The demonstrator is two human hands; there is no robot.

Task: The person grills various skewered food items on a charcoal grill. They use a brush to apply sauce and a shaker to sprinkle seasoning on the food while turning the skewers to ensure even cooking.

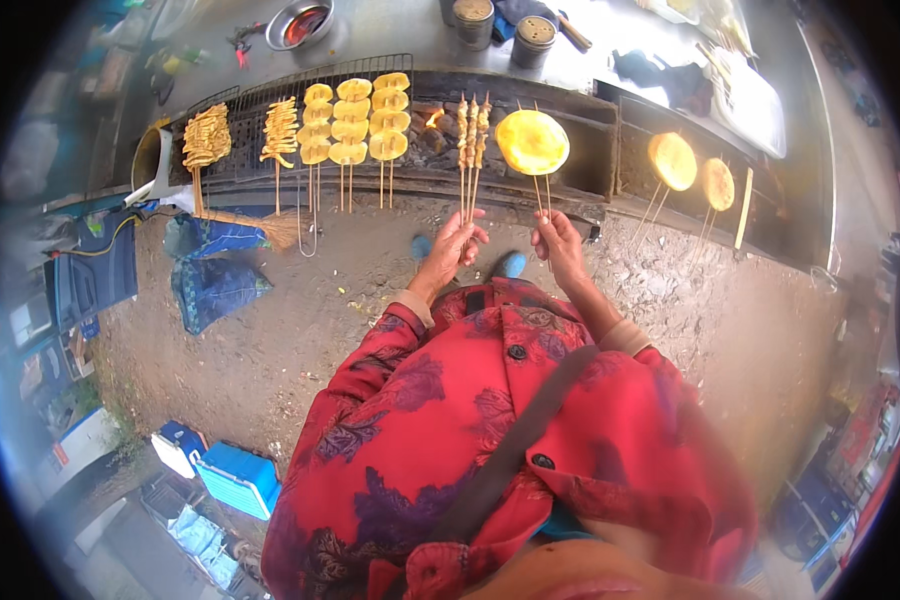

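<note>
My left hand (454, 244) grips the sticks of three thin meat skewers (471, 135), held over the charcoal grill (442, 174). Between the fingers of my right hand (559, 240) are two sticks that carry a round, flat yellow bread (532, 142). This bread hangs over the grill's dark trough, just right of the meat. To the left, skewers of yellow slices (351, 120) rest across the grill with their sticks toward me. Farther left lie a skewer of folded strips (279, 129) and a thicker bunch of folded-strip skewers (207, 136). A small flame (435, 118) burns among the coals.
Two skewered round breads (673, 161) (718, 184) lean at the right part of the trough. Behind the grill stand lidded shakers (533, 41) and a metal bowl (300, 24) of red liquid. A straw broom (270, 227) and blue bags (214, 289) lie at left; a blue cooler (238, 480) stands behind.
</note>
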